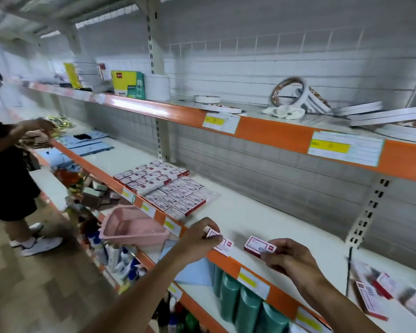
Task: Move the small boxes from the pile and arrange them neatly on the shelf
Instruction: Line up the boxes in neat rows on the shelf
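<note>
Each hand pinches a small box over the white shelf (262,212): left hand (197,239), right hand (291,258). More boxes (163,188) lie in neat rows farther along, in a store aisle.

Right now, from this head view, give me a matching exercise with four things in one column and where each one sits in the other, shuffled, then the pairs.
Things:
1. pink basket
2. arranged boxes
3. tape rolls
4. box in left hand

Places:
A. on the upper shelf
B. below the middle shelf's orange edge
C. over the middle shelf's front edge
D. laid flat in rows on the middle shelf

Pairs: 1-B, 2-D, 3-A, 4-C
</note>
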The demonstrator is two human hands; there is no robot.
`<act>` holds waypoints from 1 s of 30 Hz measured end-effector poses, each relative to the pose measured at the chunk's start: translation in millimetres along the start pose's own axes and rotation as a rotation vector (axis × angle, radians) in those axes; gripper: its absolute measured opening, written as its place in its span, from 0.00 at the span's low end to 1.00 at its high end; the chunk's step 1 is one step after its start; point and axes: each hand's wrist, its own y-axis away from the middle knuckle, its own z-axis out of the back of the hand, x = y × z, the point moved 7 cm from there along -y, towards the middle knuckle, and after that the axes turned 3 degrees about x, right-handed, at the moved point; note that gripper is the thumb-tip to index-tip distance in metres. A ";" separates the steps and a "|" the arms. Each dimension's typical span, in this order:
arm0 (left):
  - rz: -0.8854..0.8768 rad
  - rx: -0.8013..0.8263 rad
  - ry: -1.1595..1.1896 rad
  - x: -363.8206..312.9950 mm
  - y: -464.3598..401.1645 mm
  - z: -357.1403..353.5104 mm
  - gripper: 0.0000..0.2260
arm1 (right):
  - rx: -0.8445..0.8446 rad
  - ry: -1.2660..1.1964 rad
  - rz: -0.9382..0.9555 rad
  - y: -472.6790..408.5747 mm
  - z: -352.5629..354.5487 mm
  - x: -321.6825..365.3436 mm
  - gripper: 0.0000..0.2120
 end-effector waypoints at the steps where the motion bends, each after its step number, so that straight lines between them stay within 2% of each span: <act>1: -0.013 0.006 -0.036 2.6 -7.0 6.1 0.05 | 0.010 0.001 -0.003 -7.4 -8.6 0.7 0.12; 11: -0.052 0.029 -0.249 41.6 -73.4 48.0 0.07 | 0.062 0.005 -0.007 -101.3 -71.6 10.3 0.14; 22: -0.072 0.167 -0.383 60.2 -120.6 70.9 0.08 | 0.057 0.082 -0.041 -156.2 -106.9 10.0 0.13; 30: -0.270 0.265 -0.534 68.2 -156.8 90.4 0.12 | -0.063 0.072 -0.052 -166.0 -129.7 3.9 0.13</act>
